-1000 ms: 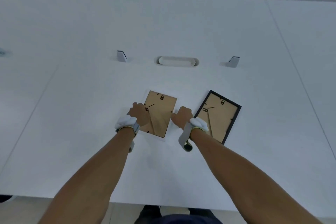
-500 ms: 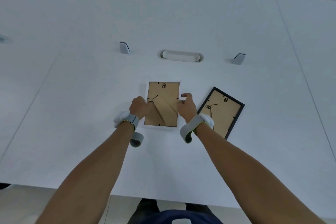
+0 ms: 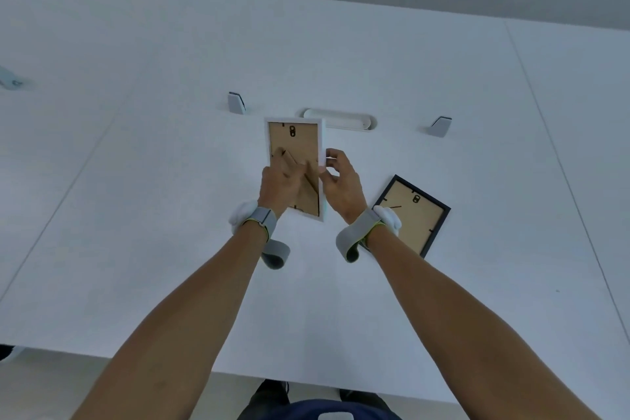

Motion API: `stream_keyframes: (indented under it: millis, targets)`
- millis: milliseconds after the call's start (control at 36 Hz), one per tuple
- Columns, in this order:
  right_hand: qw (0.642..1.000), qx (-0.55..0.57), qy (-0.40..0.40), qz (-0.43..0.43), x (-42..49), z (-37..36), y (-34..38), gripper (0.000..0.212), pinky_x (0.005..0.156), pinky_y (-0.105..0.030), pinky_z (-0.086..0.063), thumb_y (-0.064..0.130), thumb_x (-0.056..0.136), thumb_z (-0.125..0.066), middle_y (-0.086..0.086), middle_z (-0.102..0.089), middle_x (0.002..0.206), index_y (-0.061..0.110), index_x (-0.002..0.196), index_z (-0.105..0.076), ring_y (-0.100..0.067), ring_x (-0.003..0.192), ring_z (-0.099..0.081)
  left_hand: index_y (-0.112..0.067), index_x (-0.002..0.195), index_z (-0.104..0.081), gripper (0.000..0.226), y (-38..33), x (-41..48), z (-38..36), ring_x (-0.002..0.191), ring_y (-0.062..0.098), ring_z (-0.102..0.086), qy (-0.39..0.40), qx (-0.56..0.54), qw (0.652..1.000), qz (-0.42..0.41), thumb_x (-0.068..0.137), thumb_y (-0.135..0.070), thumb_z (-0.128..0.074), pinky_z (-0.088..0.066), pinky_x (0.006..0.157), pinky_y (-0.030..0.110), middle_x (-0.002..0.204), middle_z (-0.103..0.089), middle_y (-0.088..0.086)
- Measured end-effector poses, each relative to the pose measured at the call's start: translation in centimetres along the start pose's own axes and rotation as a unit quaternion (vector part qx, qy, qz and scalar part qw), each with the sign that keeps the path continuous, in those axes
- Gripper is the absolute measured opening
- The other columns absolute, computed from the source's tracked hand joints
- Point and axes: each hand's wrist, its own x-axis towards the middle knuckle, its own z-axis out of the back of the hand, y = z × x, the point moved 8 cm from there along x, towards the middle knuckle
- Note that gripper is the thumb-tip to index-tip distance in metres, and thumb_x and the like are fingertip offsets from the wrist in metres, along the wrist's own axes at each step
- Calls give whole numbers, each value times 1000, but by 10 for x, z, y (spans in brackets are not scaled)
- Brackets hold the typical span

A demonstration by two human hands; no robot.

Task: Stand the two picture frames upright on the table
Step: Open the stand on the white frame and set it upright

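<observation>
White frame (image 3: 295, 147): held off the table (image 3: 136, 181) at the scene's middle, its brown backing turned toward the camera; its top edge reaches up beside the oval cable slot (image 3: 339, 118)
Left hand (image 3: 281, 186): closed on the white frame's near left part; its fingers lie on the backing at the folding stand (image 3: 289, 160), which looks partly lifted from the board
Right hand (image 3: 342, 186): pinching the white frame's right edge between thumb and fingertips; the other fingers curl loosely
Black frame (image 3: 414, 215): lying flat and face down on the table, to the right of the right hand, turned at an angle; no hand touches it; its near left corner is hidden behind the right wrist strap (image 3: 354, 235)
Table: white; two small grey clips (image 3: 237, 102) stand far off, left and right of the slot
</observation>
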Motion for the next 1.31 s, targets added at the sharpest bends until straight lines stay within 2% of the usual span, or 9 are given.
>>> stream_keyframes:
  millis: [250,417,528,639,861,972,1083,1194,1306]
  targets:
    - [1000,-16,15,13,-1,15,-1,28,75,1,-46,13,98,-50,8,-62,111,11,126,-49,3,95,-59,-30,135,-44,51,2,2,10,110,24,-53,-7,-72,997,6,87,-34,-59,-48,95,37,136,-54,3]
    - [999,8,30,15,3,27,7,31,89,-24,-50,11,99,-48,-6,-63,120,7,130,-48,-14,106,-58,-23,86,-60,15,-18,8,25,92,23,-55,16,-34,999,-4,84,-38,-63,-51,97,46,107,-65,7]
    - [991,87,86,-46,4,25,9,32,89,-47,-53,17,99,-52,-7,-61,114,10,129,-48,-26,101,-61,-13,87,-65,21,-30,7,33,68,23,-55,21,-39,999,-4,83,-33,-64,-54,67,36,85,-64,7]
    - [969,180,133,-106,7,24,2,18,76,-32,-59,29,100,-50,3,-71,98,23,110,-63,-15,83,-69,-8,81,-65,23,-31,4,34,49,19,-50,83,-46,995,16,79,-31,-63,-44,44,22,78,-65,12]
    - [934,282,68,-208,4,39,-16,49,114,-49,-36,41,101,-42,-8,-51,146,13,141,-49,-32,134,-48,-19,96,-75,31,-42,-27,-5,49,8,-61,285,29,958,-17,82,-45,-67,-50,48,20,77,-75,-3]
    - [903,361,49,-228,3,40,-16,53,103,-44,-44,40,103,-34,-14,-61,118,-1,134,-51,-33,109,-56,-15,99,-72,39,-38,-46,-23,54,17,-58,392,-49,919,9,67,-37,-65,-47,53,28,74,-72,1]
    - [880,420,29,-221,1,39,-8,37,73,-30,-46,34,103,-38,-5,-48,80,4,99,-58,-19,71,-47,-22,89,-75,25,-35,-52,-32,56,18,-59,431,-45,901,4,75,-32,-58,-50,53,27,68,-72,-2]
    - [876,432,6,-212,5,38,-10,36,83,-34,-49,34,103,-41,-6,-61,86,8,95,-64,-19,79,-57,-18,82,-78,31,-26,-44,-30,58,20,-72,416,-55,907,22,95,-17,-50,-59,56,30,74,-76,6]
    - [886,417,3,-202,15,41,-13,36,81,-32,-53,33,104,-39,-5,-67,91,10,92,-64,-18,85,-63,-25,91,-77,27,-24,-22,-6,86,19,-72,341,-1,940,23,97,-33,-53,-57,77,30,95,-76,-1]
